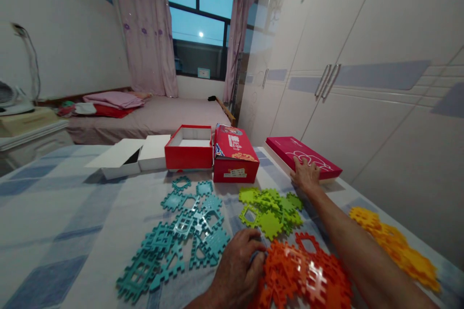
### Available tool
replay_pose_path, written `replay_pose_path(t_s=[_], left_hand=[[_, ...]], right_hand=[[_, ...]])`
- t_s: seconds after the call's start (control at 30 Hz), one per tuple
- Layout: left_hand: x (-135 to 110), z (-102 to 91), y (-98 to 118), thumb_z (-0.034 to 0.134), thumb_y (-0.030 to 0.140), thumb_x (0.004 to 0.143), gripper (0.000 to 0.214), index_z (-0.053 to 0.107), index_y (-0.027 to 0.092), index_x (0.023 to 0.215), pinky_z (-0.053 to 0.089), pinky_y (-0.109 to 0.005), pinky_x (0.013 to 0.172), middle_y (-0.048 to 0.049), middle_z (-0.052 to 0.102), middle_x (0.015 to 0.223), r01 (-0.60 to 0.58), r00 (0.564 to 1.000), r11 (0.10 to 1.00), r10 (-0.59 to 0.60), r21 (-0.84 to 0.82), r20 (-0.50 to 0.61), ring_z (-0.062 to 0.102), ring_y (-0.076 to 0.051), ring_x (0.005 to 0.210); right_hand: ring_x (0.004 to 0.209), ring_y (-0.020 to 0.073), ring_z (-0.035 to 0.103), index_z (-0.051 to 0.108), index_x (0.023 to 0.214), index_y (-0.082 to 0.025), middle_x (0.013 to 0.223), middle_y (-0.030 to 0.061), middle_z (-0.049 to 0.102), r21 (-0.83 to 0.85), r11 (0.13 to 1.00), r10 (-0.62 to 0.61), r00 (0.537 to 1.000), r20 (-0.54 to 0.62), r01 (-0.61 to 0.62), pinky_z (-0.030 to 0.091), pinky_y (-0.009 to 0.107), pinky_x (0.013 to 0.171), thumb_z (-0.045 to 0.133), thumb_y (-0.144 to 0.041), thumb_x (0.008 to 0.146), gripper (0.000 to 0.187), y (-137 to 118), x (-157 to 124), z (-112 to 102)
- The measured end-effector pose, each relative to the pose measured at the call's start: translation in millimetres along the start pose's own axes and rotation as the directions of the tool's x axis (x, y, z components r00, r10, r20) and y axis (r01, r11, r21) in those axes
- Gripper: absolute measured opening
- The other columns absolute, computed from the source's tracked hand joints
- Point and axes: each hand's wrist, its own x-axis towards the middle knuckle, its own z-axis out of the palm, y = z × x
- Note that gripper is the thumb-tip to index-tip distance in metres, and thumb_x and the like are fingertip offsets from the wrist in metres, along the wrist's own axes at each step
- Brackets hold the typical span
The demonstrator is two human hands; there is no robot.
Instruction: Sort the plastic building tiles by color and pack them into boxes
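My right hand reaches forward and rests on the lid of a flat magenta box, its fingers spread over the top near the front edge. My left hand is low on the table, fingers bent, with a gap between thumb and forefinger. It lies against the left edge of a pile of orange interlocking plastic pieces; I see nothing held in it. Left of it spread teal pieces of the same kind. Lime green pieces lie ahead, between my hands. Yellow pieces are heaped right of my right forearm.
Along the table's far side stand a white box with a raised flap, another white box, an open red box and a closed red printed box. Beyond are a bed and a white wardrobe at right.
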Motion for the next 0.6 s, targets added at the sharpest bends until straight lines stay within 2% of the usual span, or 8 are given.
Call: replay_pose_path(t_s=[0.17,0.23,0.3,0.37,0.4,0.5,0.57,0.6], left_hand=[[-0.6,1.5,-1.5,0.046,0.011,0.079,0.025,0.068,0.019,0.09,0.046,-0.033,0.094,-0.0074,0.064,0.11,-0.029,0.999,1.0,0.029,-0.011,-0.031,0.058,-0.019,0.106],[-0.3,2.4,-1.7,0.046,0.011,0.079,0.026,0.068,0.019,0.09,0.046,-0.033,0.093,-0.007,0.064,0.109,-0.031,0.999,0.999,0.03,-0.02,-0.032,0.058,-0.019,0.105],[0.0,3.5,-1.9,0.046,0.011,0.079,0.026,0.068,0.019,0.09,0.046,-0.033,0.094,-0.007,0.064,0.109,-0.021,0.999,0.999,0.02,-0.026,-0.032,0.057,-0.019,0.105],[0.0,4.6,-2.0,0.047,0.011,0.078,0.026,0.068,0.019,0.09,0.045,-0.034,0.094,-0.0072,0.064,0.11,-0.01,1.0,1.0,0.009,-0.03,-0.03,0.057,-0.019,0.105],[0.0,4.9,-1.9,0.047,0.011,0.078,0.026,0.068,0.019,0.09,0.045,-0.034,0.094,-0.0073,0.064,0.11,-0.005,1.0,0.999,0.004,-0.033,-0.028,0.057,-0.02,0.106],[-0.3,4.2,-0.3,0.047,0.011,0.079,0.025,0.068,0.018,0.091,0.044,-0.034,0.096,-0.0072,0.063,0.111,0.009,1.0,0.999,-0.01,-0.039,-0.022,0.057,-0.02,0.107],[-0.4,2.8,1.2,0.047,0.011,0.079,0.025,0.068,0.018,0.09,0.044,-0.034,0.096,-0.0072,0.063,0.11,0.017,1.0,0.999,-0.018,-0.04,-0.02,0.057,-0.02,0.107],[-0.4,2.1,1.8,0.047,0.011,0.079,0.025,0.068,0.018,0.09,0.044,-0.034,0.096,-0.0074,0.063,0.111,0.019,1.0,0.999,-0.02,-0.04,-0.02,0.057,-0.02,0.107]], right_hand=[[0.108,0.0352,0.05,0.042,0.136,-0.021,0.124,0.0163,0.053,0.007,0.999,0.053,0.996,0.072,-0.054,0.037,0.045,0.084,0.047,-0.036,0.089,0.05,12.4,11.0,6.0],[0.115,0.0374,0.045,0.042,0.136,-0.02,0.13,0.018,0.048,0.036,0.996,0.083,0.993,0.078,-0.086,0.037,0.049,0.086,0.047,-0.037,0.088,0.051,10.6,14.0,3.9],[0.124,0.0377,0.038,0.042,0.136,-0.017,0.137,0.0193,0.042,0.117,0.991,0.054,0.998,0.036,-0.057,0.037,0.052,0.09,0.047,-0.039,0.088,0.052,0.7,15.1,-5.7],[0.128,0.0333,0.036,0.042,0.136,-0.014,0.14,0.0186,0.04,0.274,0.956,-0.092,0.995,-0.045,0.101,0.037,0.049,0.094,0.045,-0.04,0.089,0.053,-17.9,13.4,-23.9],[0.127,0.0302,0.038,0.043,0.135,-0.014,0.14,0.0175,0.042,0.362,0.907,-0.193,0.976,-0.098,0.215,0.037,0.045,0.096,0.044,-0.041,0.09,0.053,-29.8,11.5,-35.7],[0.124,0.025,0.043,0.048,0.132,-0.017,0.137,0.0141,0.046,0.518,0.696,-0.433,0.866,-0.248,0.497,0.038,0.04,0.098,0.044,-0.044,0.09,0.051,-69.7,3.1,-75.3],[0.124,0.0258,0.043,0.05,0.131,-0.019,0.137,0.0139,0.046,0.511,0.623,-0.519,0.802,-0.296,0.592,0.036,0.042,0.099,0.046,-0.048,0.088,0.052,-94.2,-2.2,-97.5],[0.124,0.0262,0.042,0.05,0.131,-0.019,0.138,0.0141,0.045,0.5,0.612,-0.542,0.785,-0.299,0.613,0.035,0.043,0.099,0.047,-0.048,0.088,0.052,-104.6,-4.1,-105.7]])
